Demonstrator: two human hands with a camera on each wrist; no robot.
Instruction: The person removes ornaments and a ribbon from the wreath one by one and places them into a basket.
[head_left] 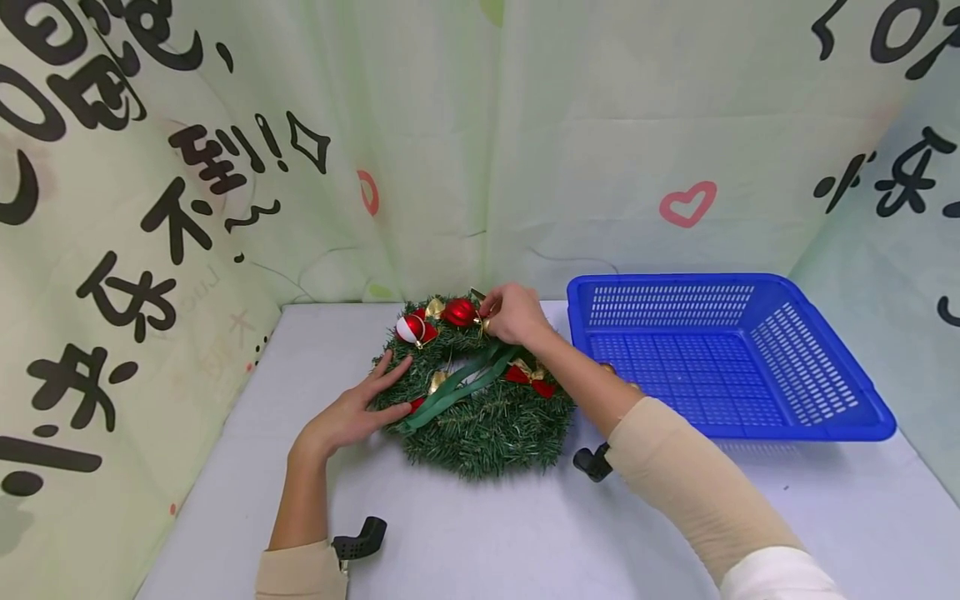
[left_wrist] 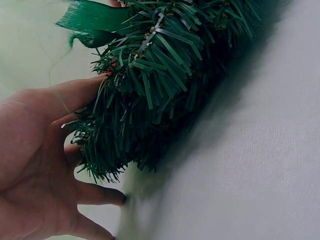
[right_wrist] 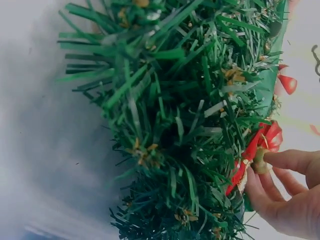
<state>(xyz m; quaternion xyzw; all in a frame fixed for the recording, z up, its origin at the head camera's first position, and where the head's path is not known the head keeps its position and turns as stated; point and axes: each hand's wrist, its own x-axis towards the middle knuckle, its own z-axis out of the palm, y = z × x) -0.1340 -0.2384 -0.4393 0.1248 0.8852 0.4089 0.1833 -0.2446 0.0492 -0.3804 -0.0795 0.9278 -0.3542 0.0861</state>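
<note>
A green tinsel wreath (head_left: 487, 442) lies on the white table, trimmed along its far side with a red ball (head_left: 459, 312), a red-and-white ball (head_left: 410, 328) and small gold pieces. A green ribbon (head_left: 457, 387) crosses its middle, and a red bow (head_left: 529, 377) sits at its right. With fingers spread, my left hand (head_left: 352, 417) rests against the wreath's left side, thumb by a bit of red. At the far right of the ring, my right hand (head_left: 516, 314) pinches a small gold ornament (right_wrist: 260, 161) between thumb and finger, beside red ribbon.
To the right stands a blue plastic basket (head_left: 731, 429) with slotted walls, its near left edge behind my right forearm. Printed curtains (head_left: 585, 167) enclose the table (head_left: 465, 542) at the back and sides. A black wrist mount (head_left: 362, 537) juts out from my left sleeve.
</note>
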